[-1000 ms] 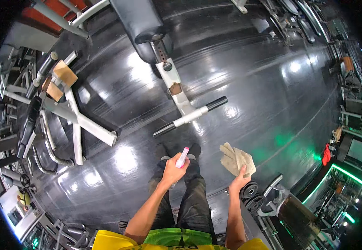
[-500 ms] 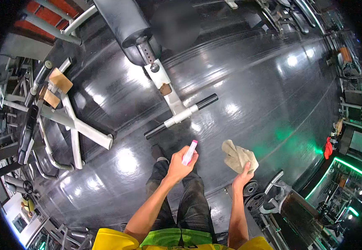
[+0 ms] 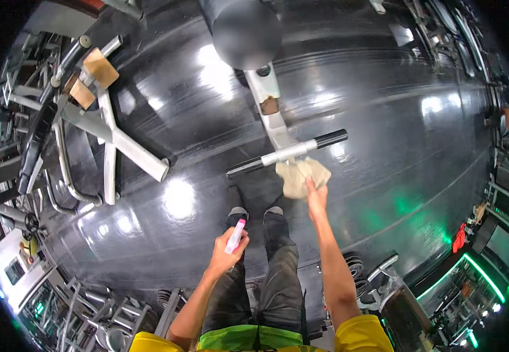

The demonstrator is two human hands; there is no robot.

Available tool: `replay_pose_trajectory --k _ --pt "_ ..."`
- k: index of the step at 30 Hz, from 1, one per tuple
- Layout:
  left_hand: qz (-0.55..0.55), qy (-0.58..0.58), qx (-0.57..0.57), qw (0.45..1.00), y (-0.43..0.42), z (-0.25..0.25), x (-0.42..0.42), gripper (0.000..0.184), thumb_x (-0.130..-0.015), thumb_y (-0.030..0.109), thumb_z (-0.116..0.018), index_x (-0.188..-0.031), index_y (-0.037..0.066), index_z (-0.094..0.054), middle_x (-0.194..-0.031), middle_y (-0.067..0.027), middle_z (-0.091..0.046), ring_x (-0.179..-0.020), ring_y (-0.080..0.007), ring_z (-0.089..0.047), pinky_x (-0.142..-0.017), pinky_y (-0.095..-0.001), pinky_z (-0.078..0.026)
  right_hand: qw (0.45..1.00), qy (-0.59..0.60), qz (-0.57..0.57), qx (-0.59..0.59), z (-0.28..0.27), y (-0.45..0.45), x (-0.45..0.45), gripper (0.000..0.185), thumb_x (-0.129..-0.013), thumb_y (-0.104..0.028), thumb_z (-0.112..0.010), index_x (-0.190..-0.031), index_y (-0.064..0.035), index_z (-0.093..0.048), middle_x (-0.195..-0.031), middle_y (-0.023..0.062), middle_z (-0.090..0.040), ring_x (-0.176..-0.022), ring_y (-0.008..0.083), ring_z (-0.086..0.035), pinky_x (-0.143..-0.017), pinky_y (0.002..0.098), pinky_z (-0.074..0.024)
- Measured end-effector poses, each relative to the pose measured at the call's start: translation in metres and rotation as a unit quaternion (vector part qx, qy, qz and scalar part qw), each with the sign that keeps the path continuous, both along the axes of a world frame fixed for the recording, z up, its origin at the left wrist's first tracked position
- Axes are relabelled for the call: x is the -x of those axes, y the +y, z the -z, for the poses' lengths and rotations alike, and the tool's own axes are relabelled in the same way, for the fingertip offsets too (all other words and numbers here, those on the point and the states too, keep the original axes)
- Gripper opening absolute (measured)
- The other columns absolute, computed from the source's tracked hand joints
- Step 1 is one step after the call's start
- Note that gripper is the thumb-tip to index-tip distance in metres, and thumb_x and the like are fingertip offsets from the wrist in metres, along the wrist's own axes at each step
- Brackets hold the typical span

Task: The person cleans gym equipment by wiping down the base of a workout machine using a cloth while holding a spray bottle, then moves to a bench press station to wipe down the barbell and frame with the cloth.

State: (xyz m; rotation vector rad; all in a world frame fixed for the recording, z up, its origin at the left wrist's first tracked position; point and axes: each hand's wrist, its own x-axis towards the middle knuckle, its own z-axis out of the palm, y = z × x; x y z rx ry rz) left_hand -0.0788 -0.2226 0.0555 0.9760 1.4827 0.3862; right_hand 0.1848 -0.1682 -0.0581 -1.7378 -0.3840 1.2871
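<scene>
My left hand (image 3: 229, 249) is closed around a small white and pink bottle (image 3: 235, 236), held above my left leg. A beige cloth (image 3: 298, 178) is in my right hand (image 3: 318, 198), pinched at its lower right part. The cloth spreads just below the white crossbar (image 3: 289, 152) at the foot of a gym bench and overlaps its lower edge in view; I cannot tell whether they touch. Black grips cover both ends of the crossbar. A white post (image 3: 271, 105) with a brown worn patch joins the crossbar to the bench, whose pad is partly behind a blurred round area.
A white-framed machine (image 3: 114, 141) with light wooden blocks (image 3: 100, 68) stands at the left. Weight plates and another machine (image 3: 404, 311) are at the lower right, near green-lit mirrors. More gym equipment lines both sides of the dark glossy floor (image 3: 383, 176).
My right hand has brought the cloth forward and left, up to the crossbar. My left hand has moved down and left with the bottle. The view has shifted too.
</scene>
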Motion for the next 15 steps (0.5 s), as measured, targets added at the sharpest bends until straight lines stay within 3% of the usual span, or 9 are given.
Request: replay_pose_trajectory --k 2,3,4,5,6,8,10,13,15 --pt "-0.033 0.001 -0.012 0.999 -0.005 0.005 0.017 0.012 -0.082 0.009 -0.067 -0.091 0.002 -0.061 -0.076 -0.0065 -0.064 -0.067 -0.0109 -0.058 -0.063 -0.0269 -0.047 0.988 -0.14 -0.043 -0.053 0.028 0.025 0.036 0.031 -0.093 -0.019 -0.056 -0.112 0.0053 -0.057 -0.106 0.0136 -0.065 -0.097 0.0186 -0.06 -0.083 0.0302 -0.0439" --pt "-0.04 0.003 0.001 0.999 -0.007 0.009 0.026 0.013 -0.082 0.007 -0.067 -0.092 0.001 -0.061 -0.077 -0.0074 -0.065 -0.068 -0.0111 -0.059 -0.063 -0.0266 -0.047 0.967 -0.225 -0.118 0.0 0.04 0.033 0.051 0.03 -0.091 -0.015 -0.057 -0.112 0.0064 -0.056 -0.11 0.0203 -0.063 -0.099 0.0272 -0.061 -0.083 0.0331 -0.0448" --pt "-0.044 0.006 0.008 0.999 -0.011 0.015 0.034 0.013 -0.082 0.007 -0.067 -0.092 0.001 -0.061 -0.077 -0.0074 -0.065 -0.068 -0.0111 -0.059 -0.063 -0.0266 -0.047 0.93 -0.301 -0.171 -0.125 0.068 0.039 0.065 0.032 -0.087 -0.01 -0.057 -0.114 0.008 -0.054 -0.115 0.0253 -0.058 -0.107 0.0369 -0.056 -0.093 0.0377 -0.0421" --pt "-0.063 0.009 0.014 0.998 -0.015 0.021 0.042 0.013 -0.082 0.007 -0.067 -0.092 0.001 -0.061 -0.078 -0.0073 -0.065 -0.068 -0.011 -0.059 -0.063 -0.0263 -0.047 0.853 -0.445 -0.25 -0.111 0.098 0.038 0.083 0.037 -0.083 -0.008 -0.058 -0.116 0.0075 -0.053 -0.123 0.0232 -0.054 -0.116 0.0405 -0.048 -0.104 0.0432 -0.0344" --pt "-0.082 0.011 0.019 0.996 -0.019 0.026 0.049 0.014 -0.081 0.006 -0.067 -0.093 0.001 -0.061 -0.079 -0.0073 -0.065 -0.068 -0.0108 -0.059 -0.063 -0.026 -0.047 0.804 -0.471 -0.359 -0.052 0.109 0.04 0.103 0.041 -0.081 -0.008 -0.058 -0.12 0.0047 -0.052 -0.129 0.0202 -0.05 -0.123 0.0384 -0.043 -0.11 0.0462 -0.0259" --pt "-0.084 0.018 0.012 0.996 -0.025 0.033 0.064 0.014 -0.081 0.006 -0.067 -0.093 0.001 -0.061 -0.08 -0.0072 -0.065 -0.068 -0.0107 -0.059 -0.062 -0.0259 -0.047 0.765 -0.505 -0.387 -0.094 0.11 0.041 0.151 0.039 -0.079 -0.007 -0.057 -0.118 -0.0029 -0.054 -0.125 0.0178 -0.054 -0.122 0.0336 -0.046 -0.109 0.0496 -0.0256" --pt "-0.085 0.022 0.003 0.996 -0.027 0.037 0.078 0.014 -0.081 0.006 -0.067 -0.093 0.001 -0.061 -0.08 -0.0072 -0.065 -0.068 -0.0106 -0.058 -0.062 -0.0257 -0.047 0.773 -0.473 -0.409 -0.111 0.116 0.039 0.187 0.034 -0.076 -0.007 -0.06 -0.11 -0.0067 -0.058 -0.114 0.014 -0.06 -0.118 0.0316 -0.048 -0.108 0.0461 -0.0283" --pt "-0.087 0.037 0.026 0.995 -0.024 0.032 0.093 0.014 -0.082 0.005 -0.066 -0.093 0.001 -0.061 -0.078 -0.0053 -0.064 -0.066 -0.0085 -0.055 -0.061 -0.0246 -0.045 0.752 -0.42 -0.483 -0.159 0.127 0.03 0.213 0.033 -0.078 -0.005 -0.055 -0.111 -0.0107 -0.059 -0.115 0.0106 -0.06 -0.119 0.0286 -0.048 -0.108 0.0451 -0.0293" --pt "-0.086 0.039 0.041 0.995 -0.025 0.032 0.101 0.014 -0.082 0.005 -0.066 -0.093 0.001 -0.061 -0.078 -0.0049 -0.064 -0.065 -0.0078 -0.054 -0.06 -0.0243 -0.045 0.665 -0.435 -0.566 -0.217 0.126 0.028 0.203 0.027 -0.083 -0.009 -0.048 -0.107 -0.0136 -0.06 -0.12 0.0038 -0.06 -0.123 0.0232 -0.047 -0.109 0.0384 -0.0313"
